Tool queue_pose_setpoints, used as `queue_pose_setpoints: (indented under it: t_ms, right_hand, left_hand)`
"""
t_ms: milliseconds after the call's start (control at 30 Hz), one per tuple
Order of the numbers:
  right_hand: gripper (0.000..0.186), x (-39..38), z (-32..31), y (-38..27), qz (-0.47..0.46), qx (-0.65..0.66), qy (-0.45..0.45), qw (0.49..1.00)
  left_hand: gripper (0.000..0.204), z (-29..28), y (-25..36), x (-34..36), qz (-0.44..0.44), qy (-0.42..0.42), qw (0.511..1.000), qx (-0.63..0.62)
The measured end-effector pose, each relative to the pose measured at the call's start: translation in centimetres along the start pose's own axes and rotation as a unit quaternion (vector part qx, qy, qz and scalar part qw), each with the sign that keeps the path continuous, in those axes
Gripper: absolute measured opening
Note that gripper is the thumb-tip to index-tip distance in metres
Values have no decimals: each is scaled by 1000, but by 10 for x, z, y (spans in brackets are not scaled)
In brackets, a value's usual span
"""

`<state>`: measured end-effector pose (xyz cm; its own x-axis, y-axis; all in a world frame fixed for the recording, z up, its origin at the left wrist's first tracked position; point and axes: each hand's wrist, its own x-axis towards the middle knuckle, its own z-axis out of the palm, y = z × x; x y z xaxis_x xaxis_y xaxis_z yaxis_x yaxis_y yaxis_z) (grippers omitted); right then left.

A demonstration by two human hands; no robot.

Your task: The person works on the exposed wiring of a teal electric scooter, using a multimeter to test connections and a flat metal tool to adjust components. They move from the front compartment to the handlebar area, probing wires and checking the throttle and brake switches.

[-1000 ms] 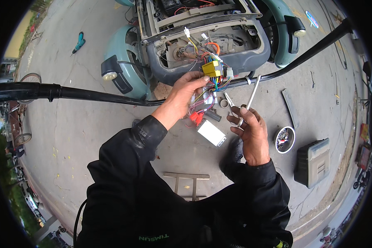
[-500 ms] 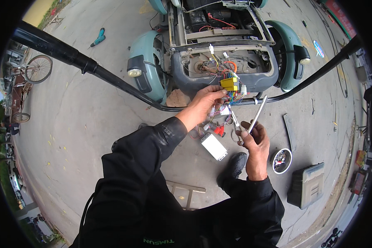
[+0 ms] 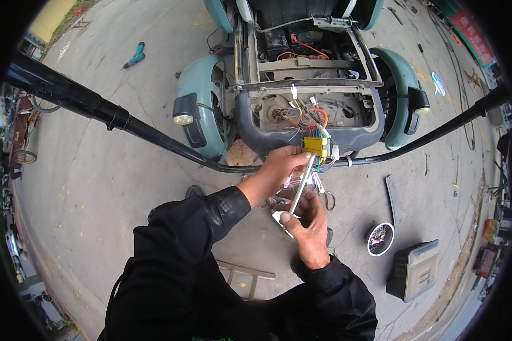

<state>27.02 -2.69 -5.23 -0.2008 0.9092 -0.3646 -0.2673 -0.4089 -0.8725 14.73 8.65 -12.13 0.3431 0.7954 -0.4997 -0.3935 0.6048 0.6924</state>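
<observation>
My left hand point(image 3: 276, 170) pinches a yellow block-shaped connector point(image 3: 314, 146) with a bundle of coloured wires point(image 3: 326, 167) at its lower side. My right hand point(image 3: 308, 232) grips a thin silver-white rod point(image 3: 302, 186), whose kind I cannot make out. The rod slants upward, and its far tip meets the lower edge of the yellow connector, by my left fingertips. White plugs, one of them a white plug point(image 3: 335, 152), hang around the connector. Below, my right hand partly hides a white box point(image 3: 281, 220). Scissors point(image 3: 329, 200) lie beside the wires, only partly visible.
Ahead stands a teal vehicle point(image 3: 202, 85) with its body opened. A black bar point(image 3: 165, 143) curves across between us. At right are a round tub point(image 3: 380, 238) of small parts, a dark case point(image 3: 413, 271) and a flat strip point(image 3: 392, 199). A drill point(image 3: 135, 55) lies far left.
My right hand has moved left and brought the rod's tip up to the yellow connector. The connector sits slightly lower in the picture. The white box is now largely covered.
</observation>
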Motion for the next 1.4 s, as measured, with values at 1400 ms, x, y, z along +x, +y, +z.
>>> queue_pose_setpoints:
  t_ms: [1400]
  right_hand:
    - [77, 54, 1, -1, -128, -65, 113, 983]
  left_hand:
    - [27, 4, 17, -2, -57, 44, 997, 1]
